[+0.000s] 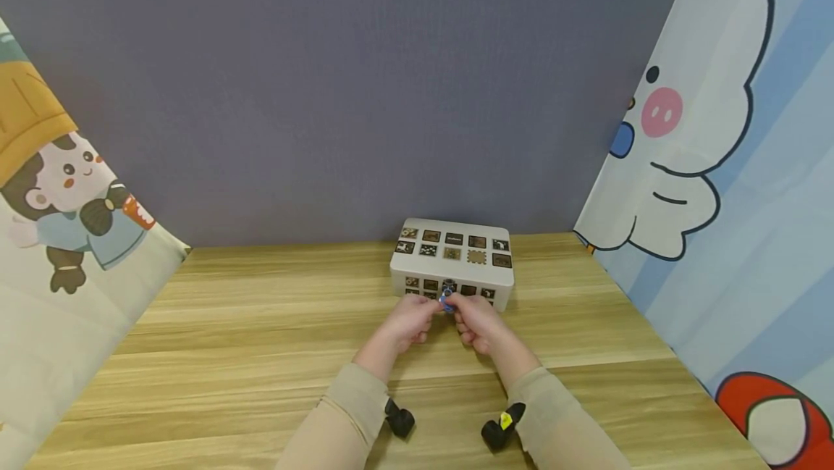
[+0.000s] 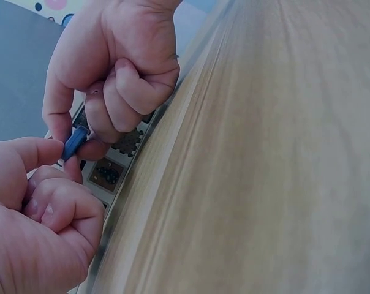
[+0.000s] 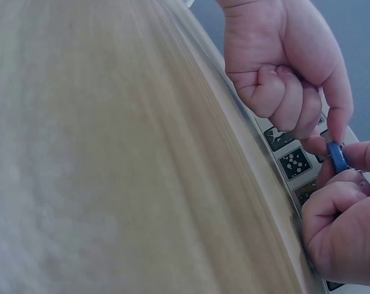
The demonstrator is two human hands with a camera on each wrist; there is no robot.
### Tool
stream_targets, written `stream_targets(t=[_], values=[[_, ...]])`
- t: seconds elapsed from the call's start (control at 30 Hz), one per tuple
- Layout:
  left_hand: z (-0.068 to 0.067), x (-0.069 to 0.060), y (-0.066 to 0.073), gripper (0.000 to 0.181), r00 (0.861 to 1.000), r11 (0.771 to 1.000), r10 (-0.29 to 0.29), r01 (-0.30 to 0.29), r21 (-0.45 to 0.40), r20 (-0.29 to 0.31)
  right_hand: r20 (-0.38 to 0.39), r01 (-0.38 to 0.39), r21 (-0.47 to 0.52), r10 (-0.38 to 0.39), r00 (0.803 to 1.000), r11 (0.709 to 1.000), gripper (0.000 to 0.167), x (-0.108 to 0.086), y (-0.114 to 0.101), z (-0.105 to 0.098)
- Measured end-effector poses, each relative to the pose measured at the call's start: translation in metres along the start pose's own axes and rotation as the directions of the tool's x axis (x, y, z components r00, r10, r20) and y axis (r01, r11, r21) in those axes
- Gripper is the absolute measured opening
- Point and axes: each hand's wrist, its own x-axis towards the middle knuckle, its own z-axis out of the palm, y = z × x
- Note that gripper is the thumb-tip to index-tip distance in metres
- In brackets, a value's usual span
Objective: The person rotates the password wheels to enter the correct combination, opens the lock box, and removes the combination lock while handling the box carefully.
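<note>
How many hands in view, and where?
2. The left hand and the right hand both pinch a small blue object at the near side of the white box, one from each side. No other hand shows.

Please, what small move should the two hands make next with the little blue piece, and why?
Perhaps steady the blue piece with the left hand and gently try a small turn with the right hand. Thumbs and fingers of both hands pinch it from opposite sides, at the front of the white box, which looks closed.
</note>
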Motion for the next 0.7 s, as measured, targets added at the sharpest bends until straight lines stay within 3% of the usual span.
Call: stream_targets(t=[0.7], values=[[-0.0014, -0.0014, 0.0003, 0.027, 1.0, 1.0, 0.001, -0.001, 0.019, -0.009, -0.024, 0.021, -0.041, -0.022, 0.999, 0.999, 0.022, -0.0017, -0.0001, -0.0006]])
